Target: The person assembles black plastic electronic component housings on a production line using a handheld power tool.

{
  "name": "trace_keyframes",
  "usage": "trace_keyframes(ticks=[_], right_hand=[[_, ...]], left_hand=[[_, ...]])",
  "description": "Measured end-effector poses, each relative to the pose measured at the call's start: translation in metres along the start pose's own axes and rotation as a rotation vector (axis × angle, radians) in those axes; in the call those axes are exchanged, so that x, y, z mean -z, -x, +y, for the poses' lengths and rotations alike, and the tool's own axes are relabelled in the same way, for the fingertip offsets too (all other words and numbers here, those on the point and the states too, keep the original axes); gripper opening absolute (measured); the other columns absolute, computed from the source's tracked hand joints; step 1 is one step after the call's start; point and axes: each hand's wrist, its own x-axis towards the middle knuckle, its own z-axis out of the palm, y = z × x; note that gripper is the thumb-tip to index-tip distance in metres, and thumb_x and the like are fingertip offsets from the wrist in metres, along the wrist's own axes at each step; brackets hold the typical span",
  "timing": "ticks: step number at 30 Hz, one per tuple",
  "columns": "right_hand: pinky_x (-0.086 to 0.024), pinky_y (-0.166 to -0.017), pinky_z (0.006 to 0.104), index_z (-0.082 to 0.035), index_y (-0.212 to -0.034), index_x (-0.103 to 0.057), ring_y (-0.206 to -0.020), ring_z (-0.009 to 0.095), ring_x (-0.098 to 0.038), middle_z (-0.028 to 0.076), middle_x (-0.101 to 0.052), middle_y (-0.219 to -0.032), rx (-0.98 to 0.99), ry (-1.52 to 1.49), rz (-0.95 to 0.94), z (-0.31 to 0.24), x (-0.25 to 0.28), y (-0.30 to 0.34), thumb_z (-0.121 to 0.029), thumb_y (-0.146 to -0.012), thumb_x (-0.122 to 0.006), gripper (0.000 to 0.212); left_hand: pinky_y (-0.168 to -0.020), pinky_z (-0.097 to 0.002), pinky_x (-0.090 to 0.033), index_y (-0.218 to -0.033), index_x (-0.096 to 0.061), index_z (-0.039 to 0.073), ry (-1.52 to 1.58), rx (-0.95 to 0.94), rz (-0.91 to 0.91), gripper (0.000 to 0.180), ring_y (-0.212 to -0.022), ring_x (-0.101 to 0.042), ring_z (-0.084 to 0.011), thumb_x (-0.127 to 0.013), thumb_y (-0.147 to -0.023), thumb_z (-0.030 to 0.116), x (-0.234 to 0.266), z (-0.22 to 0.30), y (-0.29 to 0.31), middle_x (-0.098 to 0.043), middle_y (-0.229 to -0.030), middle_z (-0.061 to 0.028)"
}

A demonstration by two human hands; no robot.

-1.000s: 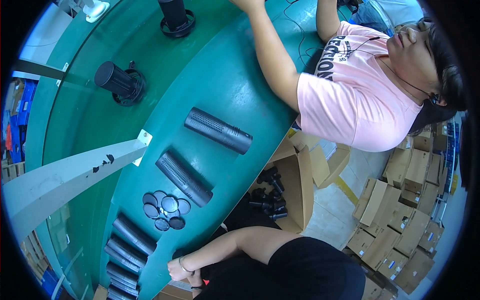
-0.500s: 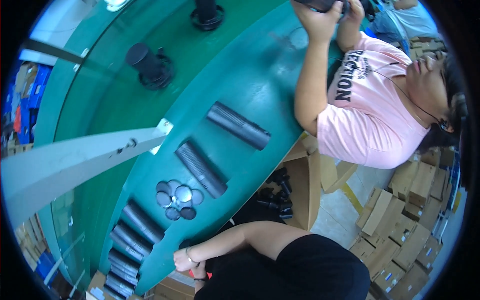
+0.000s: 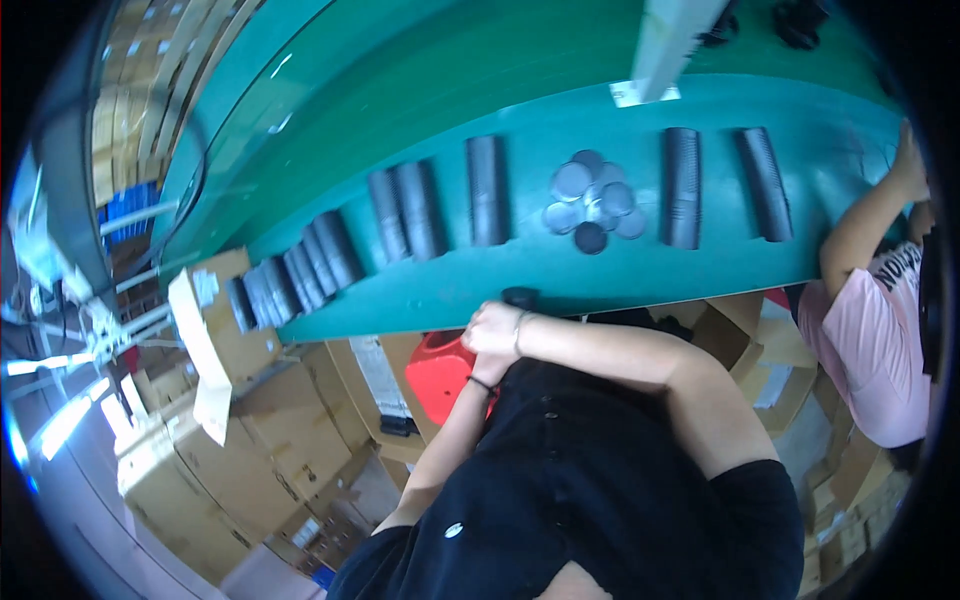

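Note:
Close to the near edge of the green table (image 3: 640, 275), my right hand (image 3: 492, 328) is closed, its fingers curled over. What it holds, if anything, is hidden. Just below and against it is my left hand (image 3: 490, 366), its fingers mostly covered by the right one. A short dark round piece (image 3: 520, 297) shows just beyond my hands at the table edge. Farther in, a black ribbed tube (image 3: 487, 190) lies lengthwise away from me. To its right sits a loose cluster of dark round discs (image 3: 572, 181). A red plastic container (image 3: 438, 378) stands beside my left wrist.
More black tubes lie in a row to the left (image 3: 418, 210), and two others to the right (image 3: 683, 188). A pale post (image 3: 668, 45) rises behind. Cardboard boxes (image 3: 290, 435) stand below left. At far right is a co-worker's arm (image 3: 870, 225).
My view has swung left and turned, so the co-worker now appears at the far right and more tubes show on the left. My hands stay together at the table edge.

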Motion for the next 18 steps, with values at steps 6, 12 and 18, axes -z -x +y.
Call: trace_keyframes(ticks=[6, 12, 18], right_hand=[[-0.051, -0.067, 0.0338, -0.009, -0.081, -0.064, -0.081, 0.021, -0.065, 0.006, -0.067, -0.081, 0.308, -0.155, 0.001, 0.060, 0.119, 0.021, -0.018, -0.075, -0.053, 0.016], [-0.050, -0.067, 0.0334, -0.009, -0.081, -0.061, -0.080, 0.019, -0.064, 0.006, -0.066, -0.079, 0.229, -0.066, -0.039, 0.050, 0.121, 0.017, -0.020, -0.077, -0.050, 0.015], [-0.051, -0.068, 0.0356, -0.007, -0.083, -0.061, -0.080, 0.021, -0.065, 0.007, -0.066, -0.078, 0.224, -0.054, -0.115, 0.048, 0.126, 0.008, -0.017, -0.078, -0.051, 0.015]], left_hand=[[-0.090, -0.0356, -0.043, -0.118, -0.051, 0.004, 0.683, -0.119, 0.026, 0.055, -0.106, -0.054, -0.0224, -0.073, -0.073, 0.027, 0.015, 0.009, 0.006, -0.056, -0.117, -0.0125], [-0.090, -0.0350, -0.044, -0.111, -0.056, 0.003, 0.715, -0.166, 0.162, 0.057, -0.102, -0.057, -0.0227, -0.078, -0.066, 0.029, 0.011, 0.004, 0.000, -0.060, -0.110, -0.0130], [-0.090, -0.0353, -0.043, -0.110, -0.056, 0.001, 0.769, -0.117, 0.281, 0.066, -0.102, -0.057, -0.0249, -0.080, -0.058, 0.032, 0.003, 0.009, 0.000, -0.060, -0.110, -0.0137]])
